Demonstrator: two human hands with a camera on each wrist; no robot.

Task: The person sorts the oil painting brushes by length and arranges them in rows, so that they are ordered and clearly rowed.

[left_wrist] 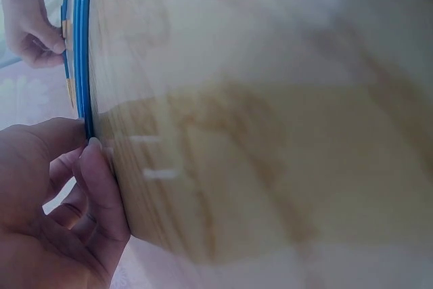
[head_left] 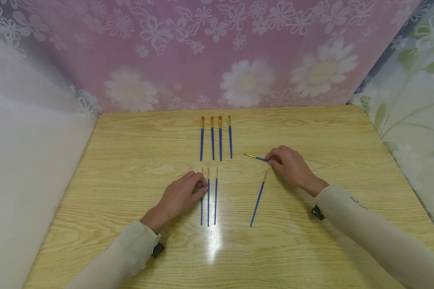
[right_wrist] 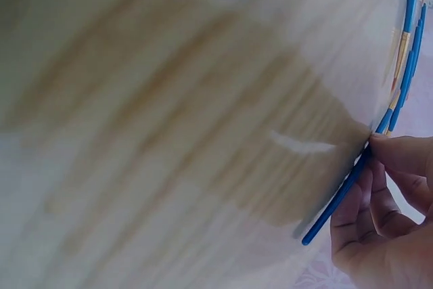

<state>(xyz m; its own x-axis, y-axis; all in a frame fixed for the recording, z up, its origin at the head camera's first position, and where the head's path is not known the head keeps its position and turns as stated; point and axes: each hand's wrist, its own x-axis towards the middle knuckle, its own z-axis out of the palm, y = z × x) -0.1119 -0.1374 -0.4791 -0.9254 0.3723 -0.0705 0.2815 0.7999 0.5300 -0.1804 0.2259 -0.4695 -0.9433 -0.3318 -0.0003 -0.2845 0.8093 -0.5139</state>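
Three thin paintbrushes with blue handles and pointed tips lie side by side in the near row. My left hand (head_left: 181, 193) pinches the leftmost paintbrush (head_left: 201, 210) of that row, beside the middle paintbrush (head_left: 208, 204) and the right one (head_left: 215, 204). In the left wrist view, thumb and fingers meet at a blue handle (left_wrist: 85, 52). Farther right, my right hand (head_left: 292, 166) grips another thin paintbrush (head_left: 256, 157), its tip pointing left; the right wrist view shows its blue handle (right_wrist: 331, 208) between thumb and fingers. Below that hand a slanted thin paintbrush (head_left: 257, 204) lies on the table.
A far row of several wider paintbrushes (head_left: 220, 142) with orange bristles lies bristles-up on the wood-grain table (head_left: 137, 140). A pink floral curtain (head_left: 188, 68) hangs behind the back edge. A white cloth (head_left: 25, 140) borders the left, a patterned cloth (head_left: 416, 120) the right.
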